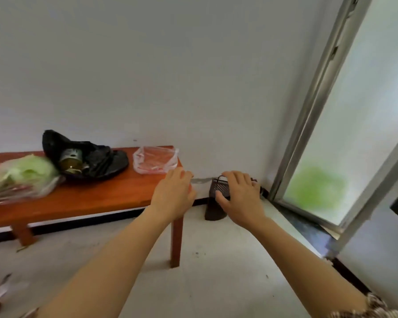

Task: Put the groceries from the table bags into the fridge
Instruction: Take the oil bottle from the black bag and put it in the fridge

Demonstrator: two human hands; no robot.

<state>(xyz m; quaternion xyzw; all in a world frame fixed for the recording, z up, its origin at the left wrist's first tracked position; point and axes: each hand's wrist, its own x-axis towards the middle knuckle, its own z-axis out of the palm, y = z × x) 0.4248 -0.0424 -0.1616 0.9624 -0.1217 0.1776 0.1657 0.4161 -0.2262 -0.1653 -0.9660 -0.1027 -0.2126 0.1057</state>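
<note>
Both arms were stretched fwd and bare, w/ a patterned sleeve [377, 306] just showing at the lower-right corner. L hand [174, 196] hung at the right end of the table [90, 198], palm down, fingers loosely spread and a bit bent, holding nothing; couldn't tell if it touched the tabletop. R hand [239, 196] was beside it, past the table's end. It was also palm down, fingers spread and relaxed, thumb out to the side, nothing gripped or pinched. In the view it overlapped a dark slotted basket [219, 186] that stood on the floor [216, 260] in the corner by the wall [170, 76]; contact w/ the basket couldn't be judged. The groceries were all on the table, in 3 bags. Nearest the L hand, at the right end and close to the wall, lay a clear bag [156, 160] w/ red print, slumped, contents unclear. Left of it a black bag [106, 161] lay open and collapsed, w/ a jar [71, 161] tilted in its mouth, pale label at the top and dark greenish contents below. Further left, at the frame edge, was the cabbage bag [25, 177], see-through w/ pale green leaves inside, blurred, its right edge up against the black bag. On the right stood a window [354, 111] w/ a metal frame and frosted pane, a green smudge low in the glass. A blurred item at bottom left couldn't be made out.
</note>
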